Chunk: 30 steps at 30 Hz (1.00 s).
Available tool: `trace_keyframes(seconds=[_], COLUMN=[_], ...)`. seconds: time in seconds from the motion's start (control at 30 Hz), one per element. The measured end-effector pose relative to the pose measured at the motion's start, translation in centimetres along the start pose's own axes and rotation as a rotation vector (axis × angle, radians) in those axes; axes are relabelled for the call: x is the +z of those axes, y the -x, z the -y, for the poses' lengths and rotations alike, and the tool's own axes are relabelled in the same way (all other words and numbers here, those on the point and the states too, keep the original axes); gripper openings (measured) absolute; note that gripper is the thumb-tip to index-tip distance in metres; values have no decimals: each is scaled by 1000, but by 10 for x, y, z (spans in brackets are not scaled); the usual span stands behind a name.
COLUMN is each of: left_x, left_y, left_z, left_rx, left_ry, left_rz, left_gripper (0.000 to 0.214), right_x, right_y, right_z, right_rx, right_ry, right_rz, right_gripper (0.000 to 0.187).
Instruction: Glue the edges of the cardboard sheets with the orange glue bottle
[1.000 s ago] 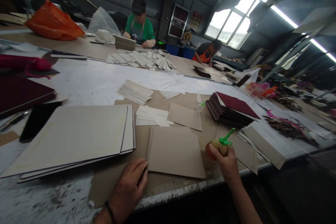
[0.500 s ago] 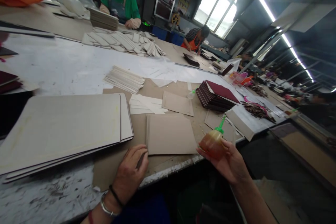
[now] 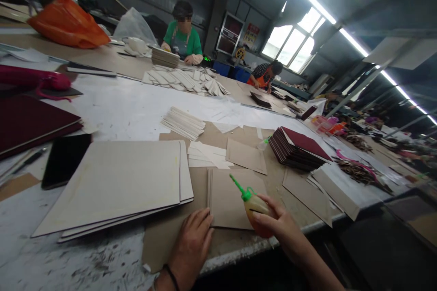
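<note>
My right hand [image 3: 278, 218] is wrapped round a squeeze bottle [image 3: 254, 207] with amber contents and a green nozzle [image 3: 238, 185] that points up and to the left. It holds the bottle over the right part of a grey-brown cardboard panel [image 3: 225, 200], which seems to lie on others. My left hand [image 3: 195, 243] rests on the table, its fingers stretched forward and its fingertips at the panel's lower left corner. Left of it lie large pale boards [image 3: 126, 173] with dark edges and faint yellowish streaks. Behind the panel are white strips [image 3: 206, 157] and a smaller cardboard piece [image 3: 246, 154].
A stack of maroon folders [image 3: 297, 148] stands at the right, a bundle of pale strips [image 3: 184, 122] behind. A dark phone [image 3: 64, 159] and maroon covers [image 3: 34, 122] lie at the left. Across the table a person in green [image 3: 186, 38] works beside a heap of pale pieces [image 3: 187, 79].
The bottle has moved left over the cardboard panel, its nozzle swinging from up-right to up-left. My left hand has flattened at the panel's corner. The view has shifted, showing more on the left.
</note>
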State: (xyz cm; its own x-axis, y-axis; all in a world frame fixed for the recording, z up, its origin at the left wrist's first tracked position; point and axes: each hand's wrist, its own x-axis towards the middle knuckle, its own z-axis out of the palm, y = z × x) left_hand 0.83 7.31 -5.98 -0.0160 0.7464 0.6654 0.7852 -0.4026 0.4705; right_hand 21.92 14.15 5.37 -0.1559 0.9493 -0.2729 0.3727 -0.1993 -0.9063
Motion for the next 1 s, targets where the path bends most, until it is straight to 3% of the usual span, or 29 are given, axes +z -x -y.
trace_keyframes(seconds=[0.17,0.33,0.53,1.0], left_x=[0,-4,-6,-5], left_y=[-2,-5,-7,-6], left_z=[-2,-2,-3,-4], left_rx=[4,55,62,53], left_ry=[-14,-18,-30,-49], left_rz=[-43,-36,-10,-26], left_gripper=[25,24,24,25], right_x=[6,6,7,11], right_y=[-28,-44,-55,-67], right_z=[5,8,17,32], right_rx=[-255,-455,-505,-423], right_ry=[408,606,654,820], right_rz=[-97,-109,-140,-74], right_gripper=[50,36,35,28])
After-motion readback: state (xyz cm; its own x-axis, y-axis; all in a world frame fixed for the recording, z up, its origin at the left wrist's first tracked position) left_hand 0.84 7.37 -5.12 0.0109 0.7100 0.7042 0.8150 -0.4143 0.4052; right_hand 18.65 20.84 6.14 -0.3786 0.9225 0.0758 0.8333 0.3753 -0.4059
